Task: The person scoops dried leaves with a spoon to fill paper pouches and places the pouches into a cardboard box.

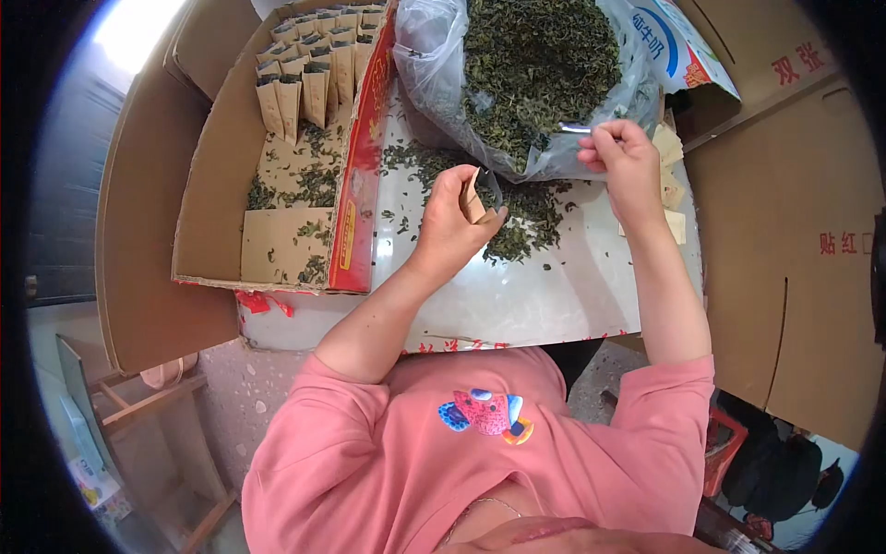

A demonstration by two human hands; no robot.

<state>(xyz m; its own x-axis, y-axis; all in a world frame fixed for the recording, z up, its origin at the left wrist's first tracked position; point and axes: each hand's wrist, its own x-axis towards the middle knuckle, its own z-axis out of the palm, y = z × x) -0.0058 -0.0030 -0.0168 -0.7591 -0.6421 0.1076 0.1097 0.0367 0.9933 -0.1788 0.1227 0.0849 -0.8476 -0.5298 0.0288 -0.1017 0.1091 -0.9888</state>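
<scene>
In the head view, taking its centre as the middle of the dial, I'm watching a person in a pink T-shirt working with both bare hands over a glossy white tabletop. Just above centre, towards twelve o'clock, the left hand is grasping a small tan paper pouch between thumb and fingers, the pouch leaning at a tilt; how full it is, I can't tell. At two o'clock the right hand is pinching a slim, shiny silver metal tool, which is pointing leftwards over the near side of a large translucent plastic bag. That bag is sitting between twelve and one, holding a heap of dried, dark green leaves, and more loose leaves are lying on the tabletop beside the left hand. At ten o'clock an open brown cardboard box with a red outer side is standing, rows of upright tan paper packets filling its far end and leaf scraps scattering across its floor. Between two and three, flat pale-tan paper pieces are lying beside the right wrist.
</scene>
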